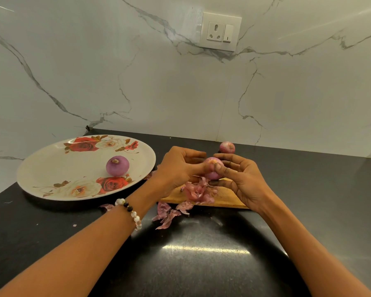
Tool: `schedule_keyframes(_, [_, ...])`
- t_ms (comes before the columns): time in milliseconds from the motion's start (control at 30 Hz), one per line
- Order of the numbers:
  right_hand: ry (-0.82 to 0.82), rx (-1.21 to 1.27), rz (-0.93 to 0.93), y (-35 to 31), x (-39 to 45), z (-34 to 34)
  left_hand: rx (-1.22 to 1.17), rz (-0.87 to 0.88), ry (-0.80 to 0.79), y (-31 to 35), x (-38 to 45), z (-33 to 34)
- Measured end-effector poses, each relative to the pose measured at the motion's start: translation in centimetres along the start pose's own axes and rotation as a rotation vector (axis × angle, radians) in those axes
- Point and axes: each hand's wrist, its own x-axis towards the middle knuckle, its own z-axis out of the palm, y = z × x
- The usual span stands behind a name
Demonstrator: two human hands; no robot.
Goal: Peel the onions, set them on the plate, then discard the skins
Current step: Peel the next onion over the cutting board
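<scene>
Both hands hold a small purple onion above a wooden board. My left hand grips it from the left, thumb on its top. My right hand cups it from the right with curled fingers. A peeled onion sits on the flowered white plate at the left. An unpeeled onion lies on the counter behind my hands. Loose pink skins are piled on the board, and more skins lie on the counter in front of it.
The black counter meets a white marble wall at the back. A wall socket with a switch is mounted above. A beaded bracelet is on my left wrist.
</scene>
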Motion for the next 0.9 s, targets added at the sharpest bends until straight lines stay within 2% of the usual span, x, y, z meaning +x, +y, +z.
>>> schedule_keyframes(100, [0.003,0.006,-0.014,0.0,0.0,0.2,0.357,0.21,0.146,-0.2,-0.1,0.5])
schedule_keyframes(367, [0.027,0.015,-0.057,0.1,0.1,-0.1,0.436,0.386,0.303,-0.4,-0.4,1.1])
schedule_keyframes(500, [0.02,0.001,-0.078,0.1,0.2,-0.3,0.391,0.38,0.301,-0.4,-0.3,1.1])
schedule_keyframes(633, [0.01,-0.03,-0.1,0.0,0.2,-0.5,0.2,0.284,0.261,-0.4,0.0,0.7])
schedule_keyframes(900, [-0.076,-0.13,-0.072,0.0,-0.1,-0.6,0.37,0.319,0.123,-0.2,0.2,-0.6])
